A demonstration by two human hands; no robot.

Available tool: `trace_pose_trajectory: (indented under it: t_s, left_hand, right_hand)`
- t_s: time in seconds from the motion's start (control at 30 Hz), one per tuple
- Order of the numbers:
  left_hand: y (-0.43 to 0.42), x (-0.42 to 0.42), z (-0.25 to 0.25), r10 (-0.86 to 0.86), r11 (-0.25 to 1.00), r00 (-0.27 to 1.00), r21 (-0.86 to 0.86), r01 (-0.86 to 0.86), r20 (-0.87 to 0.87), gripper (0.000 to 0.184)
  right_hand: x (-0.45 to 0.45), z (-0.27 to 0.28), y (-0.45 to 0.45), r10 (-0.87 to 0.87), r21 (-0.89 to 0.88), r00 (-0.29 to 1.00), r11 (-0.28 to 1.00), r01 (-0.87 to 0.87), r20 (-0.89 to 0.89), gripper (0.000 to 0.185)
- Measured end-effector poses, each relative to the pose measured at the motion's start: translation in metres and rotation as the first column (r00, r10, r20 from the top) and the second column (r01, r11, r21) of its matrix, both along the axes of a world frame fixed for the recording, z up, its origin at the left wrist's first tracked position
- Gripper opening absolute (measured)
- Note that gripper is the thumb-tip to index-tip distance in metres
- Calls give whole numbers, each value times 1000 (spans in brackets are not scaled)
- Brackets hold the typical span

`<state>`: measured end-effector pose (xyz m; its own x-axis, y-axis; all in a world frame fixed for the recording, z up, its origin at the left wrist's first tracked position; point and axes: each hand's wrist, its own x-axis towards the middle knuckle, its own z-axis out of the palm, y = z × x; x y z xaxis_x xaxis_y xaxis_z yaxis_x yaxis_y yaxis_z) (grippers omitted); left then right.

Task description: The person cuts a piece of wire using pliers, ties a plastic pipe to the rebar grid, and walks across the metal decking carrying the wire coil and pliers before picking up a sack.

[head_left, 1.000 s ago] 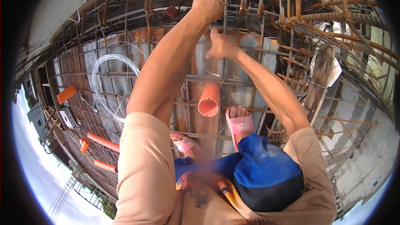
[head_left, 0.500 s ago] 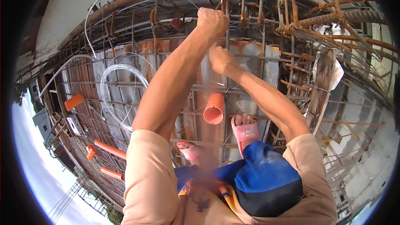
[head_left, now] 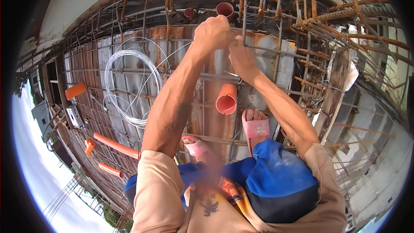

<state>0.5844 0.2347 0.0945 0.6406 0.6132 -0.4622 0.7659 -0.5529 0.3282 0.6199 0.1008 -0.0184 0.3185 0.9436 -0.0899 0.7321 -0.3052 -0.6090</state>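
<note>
Wire (head_left: 175, 53) in left hand (head_left: 213, 33), curled into tight fist; right hand (head_left: 243, 61) bent just beside, cannot tell how far open or on what. Beyond fingers, dark red pipe (head_left: 225, 7), mouth open, inside shadowed; below fingers, orange pipe (head_left: 228, 90), open end showing; left of fingers, coil (head_left: 137, 121).

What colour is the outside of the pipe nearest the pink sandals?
The pipe is orange outside, shown best in the head view.
</note>
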Motion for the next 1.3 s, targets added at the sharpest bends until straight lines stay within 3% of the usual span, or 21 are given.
trace_pose_trajectory:
  t_s: [0.1, 0.2, 0.3, 0.4, 0.5, 0.7, 0.8, 0.87, 1.0, 1.2, 1.3]
  left_hand:
    - [9, -8, -7, 17, 1000, 1000, -23, -17, -14, 29]
    - [11, -11, -12, 27, 998, 1000, -52, -27, -2, 29]
    - [12, -8, -19, 30, 996, 999, -78, -32, -27, 31]
    - [9, -8, -21, 36, 998, 999, -58, -37, -19, 31]
    - [3, -9, -16, 22, 997, 1000, -71, -24, -17, 32]
    - [-18, -25, -23, 25, 993, 1000, -115, -25, -4, 31]
    - [-44, -55, -35, 82, 982, 992, -181, -63, 97, 27]
    - [-53, -72, -40, 120, 971, 970, -230, -70, 211, 27]
    - [-61, -74, -34, 127, 979, 968, -183, -88, 217, 27]
    - [-63, -75, -34, 123, 978, 970, -189, -83, 210, 25]
    - [-60, -74, -31, 141, 974, 967, -204, -98, 212, 25]
  right_hand:
    - [-1, 1, 5, 14, 4, 1000, 1000, -15, 6, 34]
    - [-2, 10, 13, 42, -151, 994, 988, -26, 103, 30]
    - [-5, 2, 10, -45, -181, 998, 982, 54, 54, 21]
    - [-5, -3, 5, -92, -108, 996, 990, 90, -12, 15]
    - [-4, -5, 5, -273, -52, 938, 962, 268, -213, 18]
    - [-3, -43, 9, -304, -95, 914, 953, 289, -267, 17]
    - [9, -31, 11, -444, -242, 776, 896, 373, -448, 19]
    - [12, -36, 13, -465, -289, 763, 884, 368, -449, 17]
    - [19, -30, 13, -484, -381, 689, 870, 312, -540, 16]
    - [9, -16, 7, -302, -235, 925, 940, 249, -231, 28]
    - [0, -16, -9, -224, -109, 910, 974, 198, -349, 36]
